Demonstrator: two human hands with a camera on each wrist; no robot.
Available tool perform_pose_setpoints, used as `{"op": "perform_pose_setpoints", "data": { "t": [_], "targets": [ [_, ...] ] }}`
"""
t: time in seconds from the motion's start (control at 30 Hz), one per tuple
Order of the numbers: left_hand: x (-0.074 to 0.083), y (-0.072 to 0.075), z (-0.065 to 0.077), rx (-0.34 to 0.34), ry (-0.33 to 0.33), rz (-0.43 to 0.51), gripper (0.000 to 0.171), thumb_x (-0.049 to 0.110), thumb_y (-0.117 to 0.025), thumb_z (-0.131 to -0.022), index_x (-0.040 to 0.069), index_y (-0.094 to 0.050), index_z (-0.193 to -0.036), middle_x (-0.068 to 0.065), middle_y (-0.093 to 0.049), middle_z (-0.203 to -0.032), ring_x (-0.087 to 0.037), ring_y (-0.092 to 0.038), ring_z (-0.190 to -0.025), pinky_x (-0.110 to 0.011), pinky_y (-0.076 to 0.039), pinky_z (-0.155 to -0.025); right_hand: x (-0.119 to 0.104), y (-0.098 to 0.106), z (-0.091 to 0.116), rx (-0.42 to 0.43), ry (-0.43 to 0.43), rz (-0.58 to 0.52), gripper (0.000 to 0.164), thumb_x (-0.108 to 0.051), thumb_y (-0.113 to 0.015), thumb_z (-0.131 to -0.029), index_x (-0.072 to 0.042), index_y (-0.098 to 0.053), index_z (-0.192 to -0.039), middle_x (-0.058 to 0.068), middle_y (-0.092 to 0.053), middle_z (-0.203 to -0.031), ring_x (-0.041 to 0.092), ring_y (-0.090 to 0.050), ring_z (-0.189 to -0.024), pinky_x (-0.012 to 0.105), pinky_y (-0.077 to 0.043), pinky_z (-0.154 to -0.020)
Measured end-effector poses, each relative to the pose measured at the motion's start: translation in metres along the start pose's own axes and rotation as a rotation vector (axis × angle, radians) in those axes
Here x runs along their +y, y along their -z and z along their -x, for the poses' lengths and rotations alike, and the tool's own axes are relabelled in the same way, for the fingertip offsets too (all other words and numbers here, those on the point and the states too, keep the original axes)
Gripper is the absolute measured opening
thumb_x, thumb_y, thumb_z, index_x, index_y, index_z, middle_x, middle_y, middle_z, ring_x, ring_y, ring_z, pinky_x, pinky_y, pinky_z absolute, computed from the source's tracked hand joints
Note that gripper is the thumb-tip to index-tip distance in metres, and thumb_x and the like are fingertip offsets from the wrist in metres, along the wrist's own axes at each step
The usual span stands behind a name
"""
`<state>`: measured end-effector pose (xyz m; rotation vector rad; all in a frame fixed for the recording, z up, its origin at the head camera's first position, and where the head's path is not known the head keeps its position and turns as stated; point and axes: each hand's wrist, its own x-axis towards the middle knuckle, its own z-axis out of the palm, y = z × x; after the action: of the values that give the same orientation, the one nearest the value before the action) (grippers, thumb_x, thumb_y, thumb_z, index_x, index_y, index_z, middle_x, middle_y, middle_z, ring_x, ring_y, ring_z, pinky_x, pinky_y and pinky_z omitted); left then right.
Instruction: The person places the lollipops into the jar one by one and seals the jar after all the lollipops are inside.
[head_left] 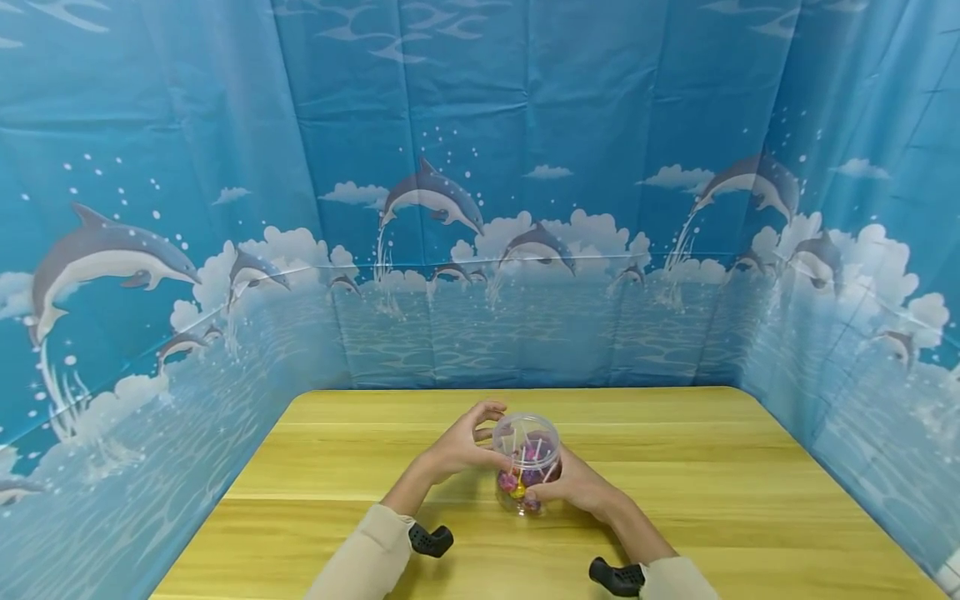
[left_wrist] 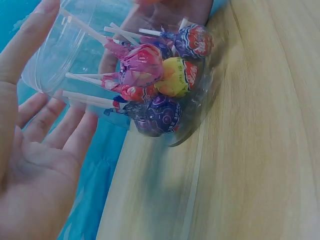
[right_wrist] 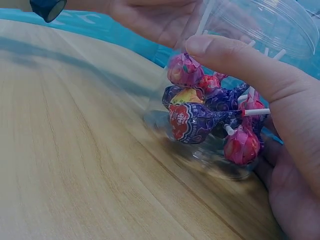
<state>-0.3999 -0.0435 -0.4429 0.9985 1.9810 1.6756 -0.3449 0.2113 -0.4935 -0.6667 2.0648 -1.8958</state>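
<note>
A clear plastic jar point(head_left: 527, 467) of wrapped lollipops stands near the middle of the table, between both hands. My right hand point(head_left: 583, 486) grips its right side, with the thumb across the front wall. My left hand point(head_left: 459, 448) is at the jar's upper left, fingers spread and gently bent beside the rim. In the left wrist view, pink, yellow and purple lollipops point(left_wrist: 141, 65) gather towards the jar's bottom, white sticks pointing to its rim. A purple lollipop point(right_wrist: 190, 122) shows through the wall in the right wrist view. I cannot tell whether a lid covers the top.
The yellow wood-grain table point(head_left: 360, 467) extends around the jar. Blue curtains point(head_left: 480, 333) printed with dolphins hang behind it and along both sides. Each wrist carries a black device, the left one point(head_left: 431, 541) and the right one point(head_left: 617, 577), by beige sleeves.
</note>
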Motion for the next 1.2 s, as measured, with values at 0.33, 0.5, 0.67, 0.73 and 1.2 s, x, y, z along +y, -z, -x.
{"op": "perform_pose_setpoints", "data": {
  "t": [0.33, 0.5, 0.67, 0.73, 1.2],
  "targets": [
    [0.016, -0.019, 0.003, -0.004, 0.03, -0.043, 0.082, 0.028, -0.085, -0.087, 0.007, -0.037, -0.15, -0.02, -0.047, -0.143, -0.031, -0.052, -0.129, -0.038, -0.051, -0.098, 0.0, 0.0, 0.0, -0.002, 0.025, -0.013, 0.088, -0.009, -0.079, -0.091, -0.013, -0.024, -0.16, 0.018, -0.046, -0.145, 0.033, -0.053, -0.128, 0.041, -0.05, -0.101],
    [0.017, -0.032, -0.001, 0.111, 0.035, -0.083, 0.083, 0.03, -0.09, -0.082, 0.008, -0.04, -0.144, -0.024, -0.052, -0.134, -0.034, -0.06, -0.115, -0.037, -0.054, -0.09, -0.001, 0.0, 0.0, -0.003, 0.033, 0.009, 0.088, -0.008, -0.079, -0.09, -0.009, -0.025, -0.159, 0.018, -0.046, -0.143, 0.033, -0.054, -0.126, 0.04, -0.05, -0.101],
    [0.011, -0.029, 0.0, 0.106, 0.021, -0.055, 0.076, 0.025, -0.088, -0.084, 0.011, -0.042, -0.143, -0.021, -0.048, -0.138, -0.033, -0.057, -0.119, -0.039, -0.055, -0.089, -0.001, 0.0, 0.0, -0.008, 0.038, 0.0, 0.092, -0.008, -0.079, -0.089, -0.008, -0.021, -0.161, 0.018, -0.045, -0.145, 0.033, -0.053, -0.129, 0.04, -0.049, -0.103],
    [0.01, -0.025, 0.001, 0.075, 0.015, -0.024, 0.072, 0.022, -0.085, -0.087, 0.012, -0.043, -0.145, -0.019, -0.048, -0.14, -0.033, -0.055, -0.123, -0.04, -0.055, -0.091, -0.001, 0.0, 0.001, -0.004, 0.036, -0.004, 0.092, -0.008, -0.079, -0.09, -0.01, -0.021, -0.161, 0.018, -0.045, -0.145, 0.033, -0.052, -0.129, 0.04, -0.049, -0.103],
    [0.022, -0.009, -0.001, -0.046, 0.014, -0.139, 0.096, 0.04, -0.083, -0.088, 0.02, -0.028, -0.164, -0.007, -0.035, -0.158, -0.029, -0.038, -0.141, -0.046, -0.045, -0.107, 0.001, 0.001, 0.0, -0.012, 0.028, -0.022, 0.09, -0.01, -0.079, -0.091, -0.014, -0.022, -0.16, 0.018, -0.046, -0.146, 0.033, -0.053, -0.13, 0.042, -0.049, -0.102]
  ]
}}
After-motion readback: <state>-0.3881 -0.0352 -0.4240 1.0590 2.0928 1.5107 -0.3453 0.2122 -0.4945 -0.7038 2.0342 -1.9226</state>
